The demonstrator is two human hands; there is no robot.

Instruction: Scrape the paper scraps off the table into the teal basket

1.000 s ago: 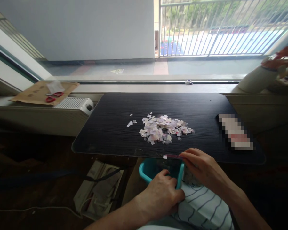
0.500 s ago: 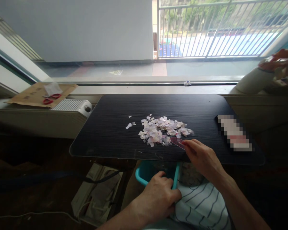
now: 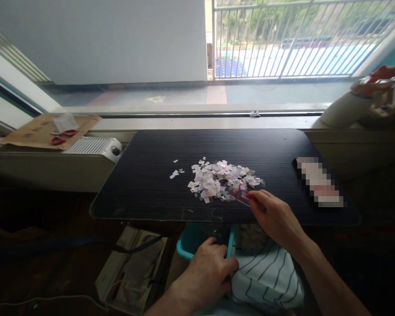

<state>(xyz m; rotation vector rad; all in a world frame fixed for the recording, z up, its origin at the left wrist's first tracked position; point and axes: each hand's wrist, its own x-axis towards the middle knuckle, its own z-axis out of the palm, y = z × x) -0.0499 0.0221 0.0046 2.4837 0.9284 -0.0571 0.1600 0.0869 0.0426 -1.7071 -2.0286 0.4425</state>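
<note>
Pinching with the right hand (image 3: 276, 215), tight on a translucent card (image 3: 239, 196), up against the pale scraps (image 3: 213, 177) mid-bench (image 3: 145, 175), five o'clock side! Clamping with the left hand (image 3: 213, 268) onto a turquoise bin (image 3: 184, 251) (down toward six o'clock).

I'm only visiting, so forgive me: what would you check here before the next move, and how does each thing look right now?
1. Right hand has the clear pinkish strip: ok, pinched between thumb and fingers.
2. Strip's tip touches the paper scraps: cannot tell; it is at the pile's near edge.
3. Left hand at the teal container: ok, fingers over the near rim.
4. Scraps all in one pile: not ok, a few lie off to the left.
5. Scissors off the table: ok, on the brown envelope.
</note>
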